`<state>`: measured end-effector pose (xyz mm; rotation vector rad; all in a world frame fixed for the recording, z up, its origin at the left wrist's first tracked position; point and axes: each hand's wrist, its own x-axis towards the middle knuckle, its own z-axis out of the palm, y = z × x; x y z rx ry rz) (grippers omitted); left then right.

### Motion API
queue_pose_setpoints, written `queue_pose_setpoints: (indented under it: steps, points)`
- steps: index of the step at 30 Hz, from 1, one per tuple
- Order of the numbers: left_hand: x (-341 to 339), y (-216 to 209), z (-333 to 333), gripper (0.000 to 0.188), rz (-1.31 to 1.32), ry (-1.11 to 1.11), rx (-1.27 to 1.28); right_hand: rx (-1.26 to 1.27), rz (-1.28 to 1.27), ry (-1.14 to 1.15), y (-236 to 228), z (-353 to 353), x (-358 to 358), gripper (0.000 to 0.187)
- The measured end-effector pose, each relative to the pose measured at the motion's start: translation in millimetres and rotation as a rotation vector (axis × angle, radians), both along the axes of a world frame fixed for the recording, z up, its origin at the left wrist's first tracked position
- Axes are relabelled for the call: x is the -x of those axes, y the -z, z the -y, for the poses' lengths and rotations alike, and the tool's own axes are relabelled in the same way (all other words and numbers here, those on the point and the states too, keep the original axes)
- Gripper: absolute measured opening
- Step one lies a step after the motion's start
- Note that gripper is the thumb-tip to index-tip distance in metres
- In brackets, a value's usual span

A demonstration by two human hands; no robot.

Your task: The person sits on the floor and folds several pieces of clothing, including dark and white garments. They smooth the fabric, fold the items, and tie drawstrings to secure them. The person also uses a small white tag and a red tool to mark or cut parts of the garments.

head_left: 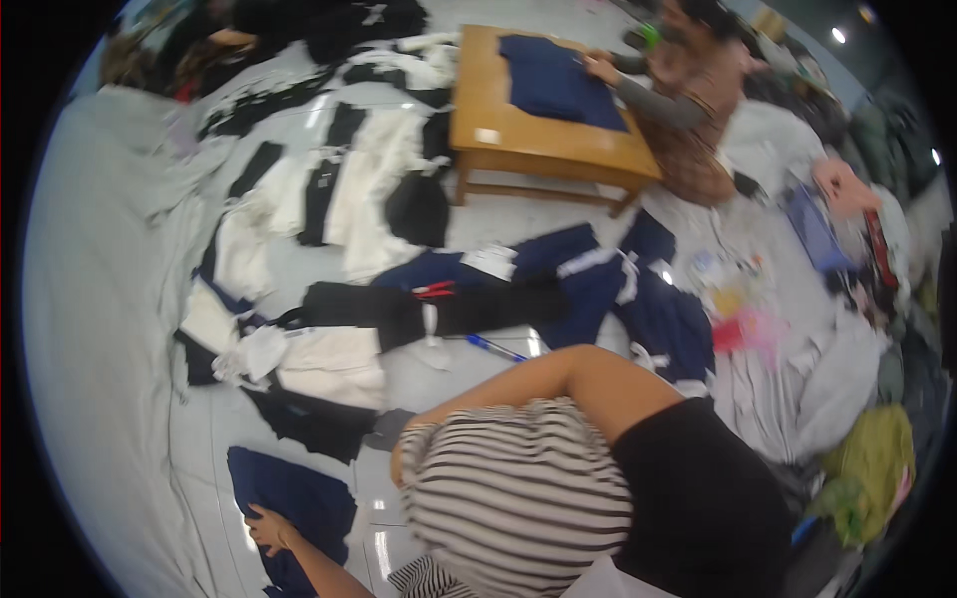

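Note:
My left hand (269, 528) rests on a folded navy garment (299, 493) on the floor at the lower left. Its fingers are spread over the cloth near the garment's left edge. My right hand does not show. A striped black-and-white shirt (518, 488) and my bent bare leg (568, 374) in black shorts (698, 508) fill the lower middle. Beyond my leg, a blue pen (495, 349) lies on the tiles. Above it are black pieces of cloth (488, 310) with a small red tool (434, 290) on top.
Stacks of white garments (374, 189) and navy garments (663, 319) cover the floor ahead. Another person (698, 100) handles a navy garment (558, 80) on a low wooden table (538, 145). Pale sheeting (110, 349) spreads at left; mixed clothes (877, 468) are heaped at right.

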<state>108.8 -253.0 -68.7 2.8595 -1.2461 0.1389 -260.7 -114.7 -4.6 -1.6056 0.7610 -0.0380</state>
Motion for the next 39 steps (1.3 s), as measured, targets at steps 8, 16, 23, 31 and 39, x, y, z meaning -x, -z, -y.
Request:
queue_pose_setpoints:
  steps: [8, 16, 23, 31, 39]
  points:
    - [61, 1, -102, 0.060, -0.023, 0.524, -0.002, 0.253, -0.026, 0.316, -39, -12, 42, 0.042]
    - [94, -22, -154, 0.060, 0.015, 0.580, -0.134, 0.455, -0.065, 0.520, -67, -39, 89, 0.036]
    - [104, -37, -187, 0.061, 0.070, 0.555, -0.338, 0.571, -0.069, 0.647, -87, -56, 120, 0.031]
    - [70, -73, -204, 0.061, 0.066, 0.449, -0.603, 0.665, -0.095, 0.697, -86, -59, 132, 0.025]
    - [-5, -88, -239, 0.062, -0.022, 0.277, -0.851, 1.145, -0.175, 0.994, -123, -7, 219, 0.020]
